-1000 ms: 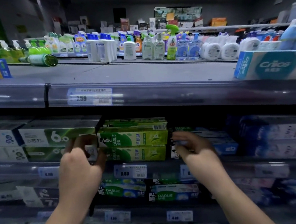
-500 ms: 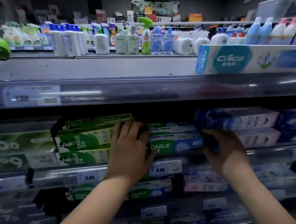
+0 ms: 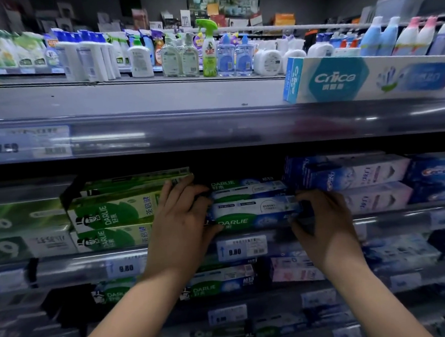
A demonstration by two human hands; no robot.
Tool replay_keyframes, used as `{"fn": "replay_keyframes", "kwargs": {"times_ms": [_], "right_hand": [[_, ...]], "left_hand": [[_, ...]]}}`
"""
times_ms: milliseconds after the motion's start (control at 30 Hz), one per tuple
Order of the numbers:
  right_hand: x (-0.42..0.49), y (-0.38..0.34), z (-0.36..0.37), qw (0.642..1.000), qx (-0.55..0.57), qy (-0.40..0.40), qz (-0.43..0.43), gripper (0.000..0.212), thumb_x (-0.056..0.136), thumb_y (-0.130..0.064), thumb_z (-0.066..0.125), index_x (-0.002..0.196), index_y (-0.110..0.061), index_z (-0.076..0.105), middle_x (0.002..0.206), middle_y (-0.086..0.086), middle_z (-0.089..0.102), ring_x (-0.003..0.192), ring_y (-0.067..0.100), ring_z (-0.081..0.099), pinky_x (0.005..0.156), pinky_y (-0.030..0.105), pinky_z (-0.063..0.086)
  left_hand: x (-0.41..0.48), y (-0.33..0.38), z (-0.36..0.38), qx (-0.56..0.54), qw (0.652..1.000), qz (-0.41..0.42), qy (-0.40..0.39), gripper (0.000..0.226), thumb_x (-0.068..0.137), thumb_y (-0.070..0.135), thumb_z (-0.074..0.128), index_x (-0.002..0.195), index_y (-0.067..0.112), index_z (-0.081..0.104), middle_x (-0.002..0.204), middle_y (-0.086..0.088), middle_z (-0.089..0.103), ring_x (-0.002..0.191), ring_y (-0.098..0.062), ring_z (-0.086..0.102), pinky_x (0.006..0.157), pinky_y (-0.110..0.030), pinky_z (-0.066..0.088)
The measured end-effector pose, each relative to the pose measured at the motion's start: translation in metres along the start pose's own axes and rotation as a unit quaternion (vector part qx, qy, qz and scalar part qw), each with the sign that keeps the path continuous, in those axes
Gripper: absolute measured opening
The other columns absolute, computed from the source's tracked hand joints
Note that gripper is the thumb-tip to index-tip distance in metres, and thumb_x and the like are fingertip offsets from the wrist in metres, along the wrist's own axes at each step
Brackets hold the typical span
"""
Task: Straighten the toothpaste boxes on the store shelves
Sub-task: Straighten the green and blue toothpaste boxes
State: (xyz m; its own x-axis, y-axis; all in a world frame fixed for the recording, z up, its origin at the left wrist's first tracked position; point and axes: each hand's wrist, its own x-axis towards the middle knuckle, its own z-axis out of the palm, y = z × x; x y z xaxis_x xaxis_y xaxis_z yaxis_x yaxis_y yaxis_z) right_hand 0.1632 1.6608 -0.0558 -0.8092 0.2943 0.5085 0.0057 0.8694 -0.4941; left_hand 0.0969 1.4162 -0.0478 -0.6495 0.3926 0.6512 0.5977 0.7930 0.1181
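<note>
1. 2 blue-and-white Darlie toothpaste boxes [image 3: 253, 213] lie stacked lengthwise on the second shelf [image 3: 65, 268] from the top, their long faces toward the aisle.
2. The left hand [image 3: 179, 229] clasps the stack's left end, fingers curled over the top box and thumb under the bottom one.
3. The right hand [image 3: 325, 224] grips the stack's right end, fingers bent around the end of the lower box.
4. Just left of the stack sit green Darlie cartons [image 3: 114, 215], angled slightly; just right sit blue-and-lilac cartons [image 3: 356, 174].
5. A white price tag reading 9.80 [image 3: 241, 248] is fixed to the shelf edge below the stack.
6. On the top shelf [image 3: 132, 98], a long white-and-teal Crlice box [image 3: 368, 79] rests at the right front edge, with rows of plastic cleaning bottles [image 3: 182, 55] well behind it.
</note>
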Motion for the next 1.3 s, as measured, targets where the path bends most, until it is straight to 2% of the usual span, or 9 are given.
{"fn": "replay_keyframes", "kwargs": {"times_ms": [100,233,433,533,600,767,1000,1167,1300], "right_hand": [[-0.004,0.000,-0.003,0.999,0.044,0.018,-0.015,0.035,0.085,-0.018,0.074,0.115,-0.027,0.059,0.106,-0.015,0.041,0.108,0.027,0.053,0.094,0.039,0.047],[-0.002,-0.008,-0.017,0.979,0.204,0.019,0.018,0.033,0.087,-0.021,0.073,0.114,-0.031,0.058,0.116,-0.010,0.058,0.105,0.003,0.057,0.087,0.020,0.045],[0.000,-0.030,-0.020,0.882,0.468,0.000,0.045,0.031,0.084,-0.004,0.071,0.112,-0.012,0.059,0.107,0.001,0.069,0.093,0.004,0.069,0.074,0.016,0.056],[0.000,-0.032,-0.014,0.819,0.565,0.019,0.095,0.036,0.066,-0.024,0.081,0.097,-0.017,0.066,0.089,-0.001,0.073,0.082,0.014,0.071,0.067,0.027,0.060],[-0.001,-0.031,-0.009,0.790,0.601,0.011,0.118,0.041,0.051,-0.036,0.087,0.085,-0.019,0.072,0.080,-0.002,0.075,0.076,0.014,0.072,0.064,0.025,0.059],[-0.003,-0.036,0.000,0.759,0.634,-0.015,0.147,0.050,0.035,-0.044,0.096,0.073,-0.019,0.076,0.080,0.001,0.076,0.077,0.013,0.073,0.064,0.024,0.059],[-0.003,-0.046,-0.001,0.757,0.636,-0.012,0.149,0.026,0.049,-0.028,0.081,0.071,-0.017,0.073,0.076,0.001,0.074,0.077,0.013,0.072,0.064,0.023,0.059],[-0.008,-0.043,0.000,0.757,0.642,-0.022,0.124,0.048,0.040,-0.043,0.095,0.077,-0.021,0.072,0.085,0.000,0.075,0.087,0.013,0.072,0.075,0.028,0.060],[-0.009,-0.046,-0.002,0.758,0.644,-0.029,0.097,0.033,0.053,-0.026,0.079,0.083,-0.018,0.067,0.111,0.000,0.076,0.110,0.017,0.069,0.082,0.026,0.058]], "left_hand": [[0.000,0.002,-0.013,-0.063,0.998,0.002,0.027,0.041,0.075,0.034,0.081,0.108,0.013,0.072,0.117,-0.003,0.069,0.127,-0.027,0.054,0.120,-0.031,0.021],[-0.001,0.009,-0.045,-0.206,0.973,-0.089,0.044,0.037,0.080,0.038,0.078,0.113,0.026,0.069,0.112,0.010,0.067,0.106,-0.008,0.061,0.094,-0.020,0.046],[-0.012,-0.004,-0.061,-0.453,0.850,-0.262,0.063,0.044,0.066,0.042,0.082,0.107,0.031,0.070,0.093,0.006,0.074,0.090,-0.015,0.073,0.080,-0.040,0.061],[-0.021,-0.011,-0.061,-0.605,0.731,-0.306,0.070,0.056,0.057,0.038,0.087,0.102,0.012,0.066,0.083,-0.003,0.075,0.084,-0.021,0.074,0.074,-0.034,0.061],[-0.027,-0.012,-0.063,-0.631,0.707,-0.314,0.068,0.062,0.051,0.040,0.092,0.095,0.006,0.064,0.074,-0.004,0.072,0.075,-0.017,0.073,0.069,-0.027,0.060],[-0.034,-0.013,-0.062,-0.624,0.697,-0.343,0.081,0.021,0.072,0.016,0.072,0.075,0.003,0.056,0.060,-0.003,0.060,0.076,-0.012,0.071,0.070,-0.025,0.060],[-0.034,-0.012,-0.065,-0.607,0.712,-0.337,0.104,0.019,0.073,0.021,0.074,0.077,0.008,0.061,0.072,-0.007,0.062,0.075,-0.015,0.068,0.086,-0.040,0.061],[-0.039,-0.015,-0.069,-0.529,0.782,-0.313,0.101,0.019,0.070,0.034,0.078,0.076,0.021,0.065,0.074,0.001,0.064,0.082,-0.019,0.066,0.089,-0.044,0.054],[-0.043,-0.017,-0.070,-0.507,0.808,-0.286,0.094,0.023,0.072,0.022,0.079,0.086,0.015,0.063,0.084,0.003,0.072,0.089,-0.014,0.071,0.083,-0.029,0.056]]}}
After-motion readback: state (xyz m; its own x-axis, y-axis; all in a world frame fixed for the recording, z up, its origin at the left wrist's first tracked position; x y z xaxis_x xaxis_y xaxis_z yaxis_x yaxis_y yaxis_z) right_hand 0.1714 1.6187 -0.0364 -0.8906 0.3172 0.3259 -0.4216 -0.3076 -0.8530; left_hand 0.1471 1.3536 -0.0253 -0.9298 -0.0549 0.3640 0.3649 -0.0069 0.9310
